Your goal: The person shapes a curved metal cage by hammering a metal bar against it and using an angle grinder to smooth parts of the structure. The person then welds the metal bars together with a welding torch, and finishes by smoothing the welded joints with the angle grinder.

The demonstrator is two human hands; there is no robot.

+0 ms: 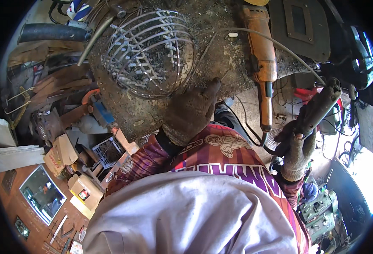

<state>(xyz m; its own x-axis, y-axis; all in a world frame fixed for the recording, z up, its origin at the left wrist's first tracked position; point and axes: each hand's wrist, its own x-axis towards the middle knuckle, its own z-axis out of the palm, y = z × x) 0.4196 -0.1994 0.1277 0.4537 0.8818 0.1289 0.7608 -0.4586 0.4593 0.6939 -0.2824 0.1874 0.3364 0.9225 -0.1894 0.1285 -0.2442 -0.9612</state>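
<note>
The wire cage (146,53) of bent hoops and short rungs sits on the dark workbench (233,59), in the upper left of the view. It lies at 11 o'clock from the left hand (190,112), which is clearly the nearer of the two, just beside the lowest hoop. One row of rungs runs from 10 o'clock down to 4. The left hand is gloved, palm down, one digit reaching toward 1 o'clock; a fine wire shows past its tip, but I cannot tell whether that hand grips it.

The right hand (296,142), also gloved and well apart to the right, is closed round the electrode holder (320,108), whose long axis points to 1 o'clock. From by the holder's upper end a long thin rod (237,29) curves away toward 10 o'clock, passing over the orange angle grinder (262,55), so its far end is near the cage at the cage's 2 o'clock. The grinder lies between the hands, its length running from 12 to 6.
</note>
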